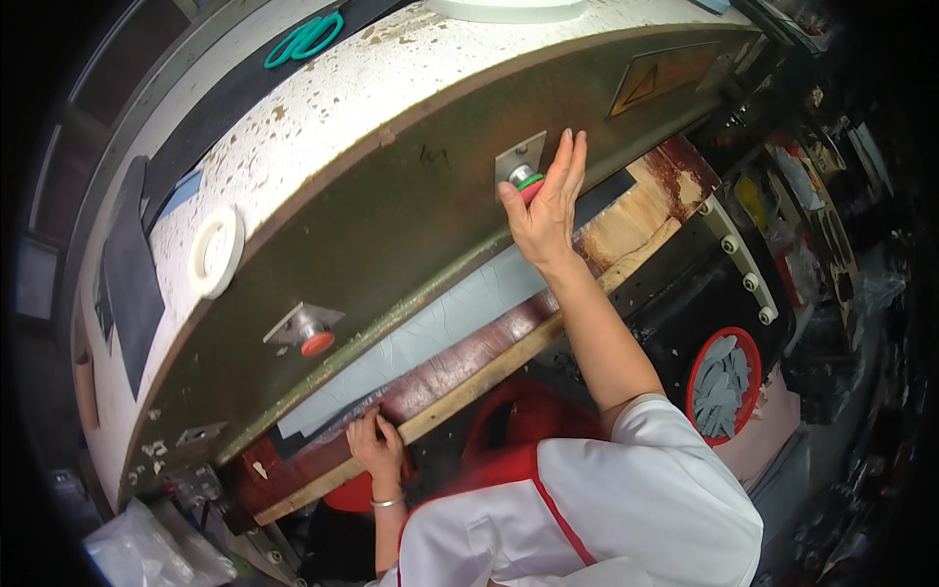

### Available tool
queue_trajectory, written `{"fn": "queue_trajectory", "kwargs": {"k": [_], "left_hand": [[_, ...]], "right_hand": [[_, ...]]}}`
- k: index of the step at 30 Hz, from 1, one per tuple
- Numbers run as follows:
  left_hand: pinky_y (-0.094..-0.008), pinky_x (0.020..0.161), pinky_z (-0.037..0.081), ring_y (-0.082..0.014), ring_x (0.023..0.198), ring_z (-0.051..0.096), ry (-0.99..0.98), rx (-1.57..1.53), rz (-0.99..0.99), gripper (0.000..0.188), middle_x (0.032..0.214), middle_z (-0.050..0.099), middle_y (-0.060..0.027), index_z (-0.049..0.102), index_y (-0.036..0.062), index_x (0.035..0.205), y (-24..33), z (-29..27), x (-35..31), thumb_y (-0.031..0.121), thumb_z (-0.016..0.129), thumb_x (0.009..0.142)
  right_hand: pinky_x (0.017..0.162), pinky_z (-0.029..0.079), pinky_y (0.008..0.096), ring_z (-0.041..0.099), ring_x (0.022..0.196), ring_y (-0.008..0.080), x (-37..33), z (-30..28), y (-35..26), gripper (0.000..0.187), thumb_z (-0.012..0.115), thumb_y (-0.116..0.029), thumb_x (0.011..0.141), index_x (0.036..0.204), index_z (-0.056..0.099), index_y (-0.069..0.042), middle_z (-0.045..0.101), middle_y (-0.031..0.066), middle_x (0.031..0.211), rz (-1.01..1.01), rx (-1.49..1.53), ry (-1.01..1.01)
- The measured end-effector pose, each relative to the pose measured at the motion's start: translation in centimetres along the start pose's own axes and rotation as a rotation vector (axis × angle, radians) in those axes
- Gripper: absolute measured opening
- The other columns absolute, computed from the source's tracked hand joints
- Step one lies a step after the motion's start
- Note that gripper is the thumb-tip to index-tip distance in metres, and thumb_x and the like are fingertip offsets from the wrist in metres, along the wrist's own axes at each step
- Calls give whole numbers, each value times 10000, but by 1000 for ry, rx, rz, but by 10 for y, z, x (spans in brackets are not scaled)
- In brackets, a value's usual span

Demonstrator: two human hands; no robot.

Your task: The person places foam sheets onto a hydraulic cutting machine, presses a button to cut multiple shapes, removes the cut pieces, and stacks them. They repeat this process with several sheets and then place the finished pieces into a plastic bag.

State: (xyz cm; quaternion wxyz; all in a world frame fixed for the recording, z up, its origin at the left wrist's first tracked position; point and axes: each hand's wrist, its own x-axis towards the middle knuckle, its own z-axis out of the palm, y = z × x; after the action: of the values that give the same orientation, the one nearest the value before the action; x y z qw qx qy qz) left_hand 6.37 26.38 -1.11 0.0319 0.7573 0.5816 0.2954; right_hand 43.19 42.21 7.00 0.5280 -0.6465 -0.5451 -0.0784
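Note:
My right hand [548,215] reaches up to the dark green machine front [421,186], fingers stretched out. Its thumb and palm are at a push button [529,186] with a green ring and red cap; the palm covers part of it. My left hand [376,445] rests on the dark red board [445,367], fingers loosely bent and thumb apart, close to the near edge of a light grey sheet [421,328]. That sheet lies along the board under the machine front, with cut lines on it. A second red push button [315,339] sits further left, untouched.
A wooden strip [479,389] edges the board. Atop the machine lie a white tape roll [216,250], teal-handled scissors [305,39] and dark sheet pieces [132,279]. A red tub [692,391] of grey cut pieces stands right; a clear plastic bag [147,548] lies lower left.

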Motion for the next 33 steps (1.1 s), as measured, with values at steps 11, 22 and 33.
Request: {"fn": "queue_trajectory", "kwargs": {"k": [11,22,33], "left_hand": [[-410,744,420,-315,837,508,-27,3,-149,82,821,525,-125,670,62,876,27,0,-34,83,631,807],[-392,720,430,-287,791,517,-149,-166,-76,134,796,513,-103,681,73,910,66,-34,-120,86,676,778],[-433,852,423,-308,935,572,-176,-229,80,290,986,614,-141,634,46,1038,127,-49,-128,126,686,765]], "right_hand": [[760,493,383,597,859,339,-179,-68,-11,246,673,-119,801,1025,655,-17,622,169,923,108,256,-616],[666,484,386,580,743,286,-215,-147,-28,134,724,-131,739,803,667,-28,618,101,707,13,28,-623],[971,424,421,453,1148,399,-156,-134,-18,733,794,-276,640,1281,521,-48,462,256,1288,167,-400,-447]]}}
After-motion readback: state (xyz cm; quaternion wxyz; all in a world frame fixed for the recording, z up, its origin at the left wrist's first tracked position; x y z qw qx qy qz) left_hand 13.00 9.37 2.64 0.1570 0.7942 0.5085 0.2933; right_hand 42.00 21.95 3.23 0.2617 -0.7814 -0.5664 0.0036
